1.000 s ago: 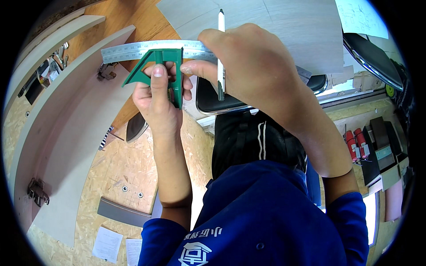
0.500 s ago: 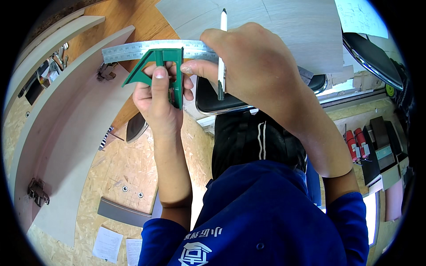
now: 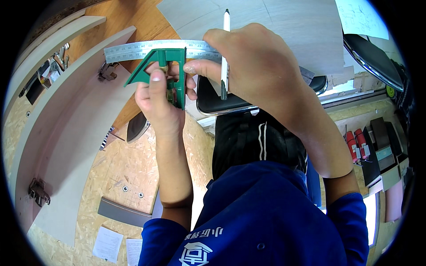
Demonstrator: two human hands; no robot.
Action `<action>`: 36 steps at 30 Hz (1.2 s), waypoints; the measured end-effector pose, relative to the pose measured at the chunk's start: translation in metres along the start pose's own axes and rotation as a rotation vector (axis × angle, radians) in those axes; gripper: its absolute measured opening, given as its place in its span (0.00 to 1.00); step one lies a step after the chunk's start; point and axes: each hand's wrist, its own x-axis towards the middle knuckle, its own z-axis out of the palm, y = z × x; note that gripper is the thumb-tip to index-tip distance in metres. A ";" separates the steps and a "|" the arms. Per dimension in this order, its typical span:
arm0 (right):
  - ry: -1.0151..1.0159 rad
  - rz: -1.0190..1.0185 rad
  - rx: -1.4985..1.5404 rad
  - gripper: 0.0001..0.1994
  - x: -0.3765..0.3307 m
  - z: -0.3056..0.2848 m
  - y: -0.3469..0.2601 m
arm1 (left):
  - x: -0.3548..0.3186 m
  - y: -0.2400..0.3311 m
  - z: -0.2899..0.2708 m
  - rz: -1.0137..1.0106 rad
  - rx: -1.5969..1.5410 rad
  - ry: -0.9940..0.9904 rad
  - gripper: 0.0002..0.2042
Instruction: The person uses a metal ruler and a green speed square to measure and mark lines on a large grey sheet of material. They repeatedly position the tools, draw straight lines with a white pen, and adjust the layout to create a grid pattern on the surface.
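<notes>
Wooden table (image 3: pixel 146 20), grey panel (image 3: pixel 306 35) (line-marked) atop

One end of the steel ruler (image 3: pixel 126 51) is lost behind the right hand (image 3: pixel 264 64), and the green square head (image 3: pixel 177 55) masks part of the left hand (image 3: pixel 160 99)! Out beyond the right hand, a pale sheet (image 3: pixel 361 17) runs off the top edge, marks too faint to read.

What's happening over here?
A person in a blue shirt is handling a measuring square. The left hand grips its green frame, while the right hand is at the right part of the metal ruler, with a white pen held in it too. The ruler lies across the frame's far edge. Beyond is a grey board.
</notes>
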 end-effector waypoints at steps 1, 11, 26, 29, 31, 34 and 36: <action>-0.013 0.006 0.003 0.22 0.001 0.000 0.000 | 0.001 0.002 0.001 -0.010 -0.020 -0.007 0.17; -0.007 -0.018 0.006 0.23 0.002 0.000 0.001 | 0.002 -0.002 0.000 0.020 0.003 -0.016 0.17; -0.001 -0.018 -0.009 0.22 0.005 0.004 0.008 | 0.001 0.001 0.006 -0.093 -0.064 0.053 0.14; -0.087 0.048 -0.003 0.22 0.003 -0.001 0.004 | 0.001 -0.005 -0.003 -0.053 0.010 0.008 0.14; -0.148 0.079 0.000 0.23 0.006 -0.001 0.003 | -0.001 -0.006 -0.004 -0.021 0.031 0.001 0.13; -0.183 0.100 0.006 0.25 0.009 0.000 0.007 | 0.001 -0.010 -0.003 -0.058 0.006 0.033 0.13; -0.193 0.110 0.026 0.25 0.010 -0.004 0.008 | 0.004 -0.011 -0.003 -0.103 -0.051 0.025 0.13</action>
